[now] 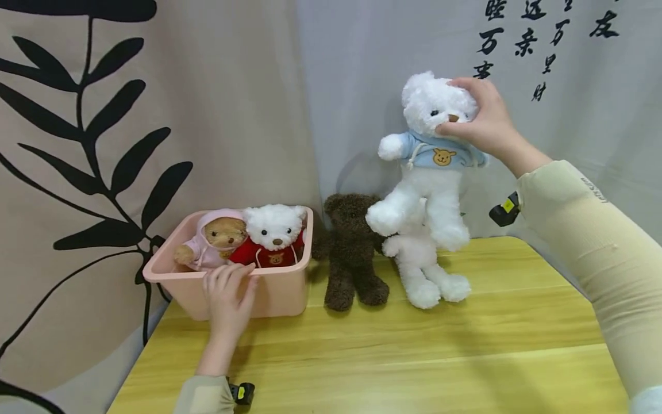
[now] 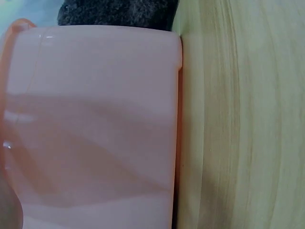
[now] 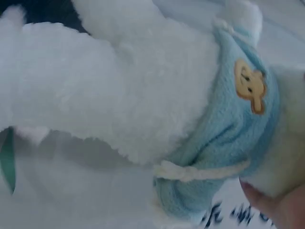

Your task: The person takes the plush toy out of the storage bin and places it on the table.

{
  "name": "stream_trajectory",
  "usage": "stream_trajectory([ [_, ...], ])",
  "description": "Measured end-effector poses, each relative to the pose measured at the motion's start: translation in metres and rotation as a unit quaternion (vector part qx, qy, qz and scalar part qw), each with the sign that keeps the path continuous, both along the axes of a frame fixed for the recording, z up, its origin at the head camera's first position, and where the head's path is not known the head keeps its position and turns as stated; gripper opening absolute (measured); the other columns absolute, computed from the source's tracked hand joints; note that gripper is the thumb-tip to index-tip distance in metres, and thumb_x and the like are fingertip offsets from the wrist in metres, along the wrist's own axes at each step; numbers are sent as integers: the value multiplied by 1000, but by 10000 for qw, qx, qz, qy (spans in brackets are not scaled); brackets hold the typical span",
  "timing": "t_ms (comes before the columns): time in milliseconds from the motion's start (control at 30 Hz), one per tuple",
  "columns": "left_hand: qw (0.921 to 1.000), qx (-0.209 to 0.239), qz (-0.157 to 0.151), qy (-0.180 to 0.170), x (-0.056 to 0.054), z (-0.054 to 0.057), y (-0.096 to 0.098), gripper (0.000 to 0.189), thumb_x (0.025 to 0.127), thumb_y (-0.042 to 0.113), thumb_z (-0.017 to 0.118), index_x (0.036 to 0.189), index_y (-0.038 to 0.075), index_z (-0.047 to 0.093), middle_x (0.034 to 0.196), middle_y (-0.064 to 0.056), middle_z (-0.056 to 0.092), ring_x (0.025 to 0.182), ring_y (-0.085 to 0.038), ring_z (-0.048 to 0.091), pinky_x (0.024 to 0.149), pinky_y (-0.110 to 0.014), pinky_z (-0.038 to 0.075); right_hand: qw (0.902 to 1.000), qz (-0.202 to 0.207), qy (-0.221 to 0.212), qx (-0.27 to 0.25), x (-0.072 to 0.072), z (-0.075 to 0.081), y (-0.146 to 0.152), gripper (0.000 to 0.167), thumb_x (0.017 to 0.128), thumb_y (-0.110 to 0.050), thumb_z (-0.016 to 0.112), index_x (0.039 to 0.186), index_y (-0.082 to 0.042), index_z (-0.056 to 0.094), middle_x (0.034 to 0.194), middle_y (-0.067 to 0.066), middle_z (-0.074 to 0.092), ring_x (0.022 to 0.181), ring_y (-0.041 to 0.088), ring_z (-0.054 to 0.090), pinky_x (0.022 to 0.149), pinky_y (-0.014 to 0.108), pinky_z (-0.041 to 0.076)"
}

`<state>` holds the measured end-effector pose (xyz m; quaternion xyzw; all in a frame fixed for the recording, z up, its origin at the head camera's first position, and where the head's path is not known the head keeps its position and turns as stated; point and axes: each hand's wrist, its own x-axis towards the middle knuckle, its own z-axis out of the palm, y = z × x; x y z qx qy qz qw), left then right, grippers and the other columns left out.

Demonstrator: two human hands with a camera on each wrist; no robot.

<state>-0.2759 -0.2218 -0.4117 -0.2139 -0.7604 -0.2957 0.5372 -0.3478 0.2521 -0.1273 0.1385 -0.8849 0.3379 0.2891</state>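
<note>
My right hand (image 1: 486,118) grips the head of a white teddy bear (image 1: 437,198) in a light blue hoodie, holding it upright above the table. In the right wrist view the hoodie (image 3: 228,129) shows a small bear patch and white drawstrings. The fingers of my left hand (image 1: 230,293) hook over the front rim of a pink plastic bin (image 1: 281,293), whose smooth side wall (image 2: 95,71) fills much of the left wrist view. Inside the bin sit a brown teddy bear (image 1: 224,233) in a pink hooded top and a white teddy bear (image 1: 274,227) in a red top.
Right of the bin, a dark brown teddy bear (image 1: 351,253) leans by the curtain (image 1: 248,103). Beside it sits another whitish plush toy (image 1: 421,267), its upper part hidden behind the held bear's legs. All stand on a wooden table (image 1: 393,356).
</note>
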Motion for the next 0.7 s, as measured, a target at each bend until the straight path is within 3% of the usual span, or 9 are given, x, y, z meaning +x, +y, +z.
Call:
stream_trajectory([
  [233,10000,-78,20,-37,0,-1,-2,32,95,35,59,101,5,70,98,-15,66,96,-38,51,91,-53,28,9979,446,-123,446,4,-27,53,73,75,-14,78,142,-9,47,139,16,40,121,31,34,99,51,28],
  [367,9999,-100,51,-3,0,-1,-3,34,96,36,58,102,5,70,98,-15,66,96,-38,51,92,-52,28,9952,393,-73,898,0,-48,81,71,73,-13,78,138,-6,50,137,22,41,122,37,34,100,59,27],
  [533,9999,-103,62,-21,-1,1,-4,35,96,37,57,103,5,70,99,-14,65,98,-39,51,95,-52,27,9877,159,-11,1558,-6,-76,107,68,71,-13,78,134,-6,52,135,27,38,120,46,34,91,65,30],
  [700,9999,-73,25,-81,1,0,-2,35,97,37,57,102,5,70,99,-13,66,99,-38,51,97,-50,26,9879,27,-165,1542,-7,-101,128,68,70,-12,78,133,-5,51,134,28,36,119,50,32,90,66,29],
])
